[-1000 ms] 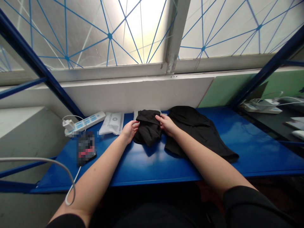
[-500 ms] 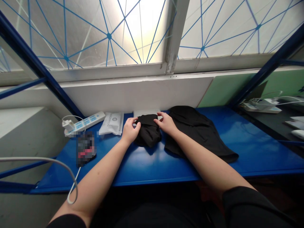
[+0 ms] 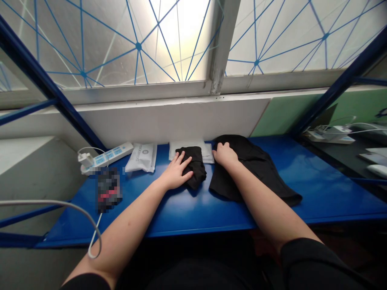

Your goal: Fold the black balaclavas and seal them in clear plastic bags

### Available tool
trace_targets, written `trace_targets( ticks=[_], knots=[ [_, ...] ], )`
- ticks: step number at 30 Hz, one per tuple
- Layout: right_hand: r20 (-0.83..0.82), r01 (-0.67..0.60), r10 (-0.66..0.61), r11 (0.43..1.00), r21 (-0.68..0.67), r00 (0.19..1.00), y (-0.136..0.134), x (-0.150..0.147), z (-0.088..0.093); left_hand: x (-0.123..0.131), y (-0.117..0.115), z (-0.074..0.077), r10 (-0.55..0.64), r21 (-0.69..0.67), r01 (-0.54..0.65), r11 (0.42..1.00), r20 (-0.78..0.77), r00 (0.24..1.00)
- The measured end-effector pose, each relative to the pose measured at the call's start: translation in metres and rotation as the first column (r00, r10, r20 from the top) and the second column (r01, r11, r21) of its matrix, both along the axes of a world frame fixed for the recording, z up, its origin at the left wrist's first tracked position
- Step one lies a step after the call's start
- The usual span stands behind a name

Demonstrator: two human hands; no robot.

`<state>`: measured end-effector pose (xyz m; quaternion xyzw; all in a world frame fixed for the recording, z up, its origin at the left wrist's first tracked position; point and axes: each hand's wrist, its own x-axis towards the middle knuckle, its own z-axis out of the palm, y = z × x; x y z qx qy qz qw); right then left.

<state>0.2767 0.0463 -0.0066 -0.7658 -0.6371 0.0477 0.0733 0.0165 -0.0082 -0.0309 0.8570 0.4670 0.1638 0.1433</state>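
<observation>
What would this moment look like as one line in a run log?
left hand: on bunched black cloth | right hand: on spread black garment | nearby: white packet, power strip

A white power strip (image 3: 106, 157) lies angled near the back left of the tabletop (image 3: 332, 193), with a white printed pouch (image 3: 141, 157) just beside it. A blurred dark object (image 3: 109, 189) sits nearer the left edge, and a white cable (image 3: 60, 202) loops past the front left corner.

A utilitarian workroom; a blue metal bench (image 3: 332, 197) under a patterned window (image 3: 181, 40); a power strip (image 3: 106, 158) on top.
</observation>
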Motion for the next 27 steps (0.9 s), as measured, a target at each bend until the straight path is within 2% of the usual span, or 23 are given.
trace_targets(
  ticks=[4,6,9,12,18,22,25,27],
  knots=[
    [0.027,0.039,-0.04,0.998,0.043,0.999,0.004,0.009,-0.001,0.0,0.0,-0.001,0.022,0.029,-0.023,0.999,0.045,0.999],
    [0.021,0.016,-0.018,0.995,0.094,1.0,0.006,0.011,-0.001,0.001,0.0,-0.003,0.048,0.054,-0.053,0.997,0.084,0.995],
    [-0.057,-0.097,0.108,0.98,0.173,0.993,0.006,0.005,-0.002,0.002,0.001,-0.005,0.086,0.069,-0.096,0.993,0.125,0.988],
    [-0.175,-0.22,0.244,0.965,0.146,0.954,0.0,-0.014,-0.005,0.002,0.001,-0.004,0.118,0.039,-0.124,0.992,0.133,0.984],
    [-0.378,-0.293,0.329,0.944,0.153,0.865,-0.012,-0.042,-0.012,0.001,0.003,0.0,0.097,0.005,-0.097,0.995,0.083,0.992],
    [-0.603,-0.254,0.287,0.957,0.141,0.745,-0.011,-0.043,-0.016,0.0,0.004,0.002,0.1,0.004,-0.101,0.995,0.046,0.994],
    [-0.804,-0.227,0.189,0.971,0.07,0.563,-0.01,-0.045,-0.019,0.001,0.005,0.003,0.097,0.006,-0.097,0.995,0.031,0.995],
    [-0.876,-0.212,0.137,0.976,0.041,0.462,-0.011,-0.048,-0.02,0.001,0.005,0.002,0.098,0.008,-0.098,0.995,0.035,0.995]
  ],
)
